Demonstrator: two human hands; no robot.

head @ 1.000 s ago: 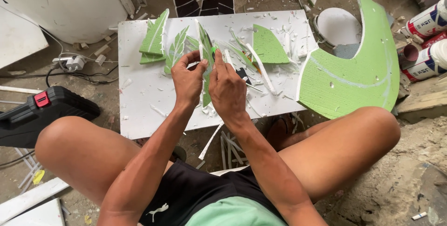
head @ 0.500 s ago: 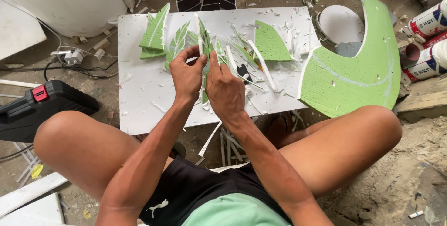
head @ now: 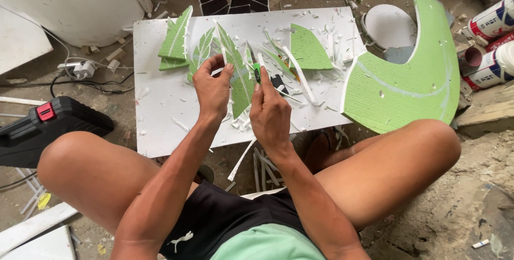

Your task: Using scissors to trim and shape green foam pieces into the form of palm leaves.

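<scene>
My left hand [head: 212,86] grips a long pointed green foam leaf piece [head: 235,72] over the white board [head: 160,104]. My right hand [head: 269,111] holds a small green-handled cutter [head: 257,71] whose tip rests against the leaf's right edge. Other cut green foam leaf shapes [head: 176,40] lie at the board's far left, and a triangular green piece [head: 309,50] lies to the right. White and green trimmings are scattered around my hands.
A large curved green foam sheet [head: 407,78] leans by my right knee. A black and red tool case [head: 48,123] lies at left, a white plug and cable [head: 80,70] beyond it. Cans [head: 490,51] lie at far right on the rubble floor.
My hands have drawn slightly apart and the green leaf piece now shows more fully between them; the cutter has shifted along its right edge.
</scene>
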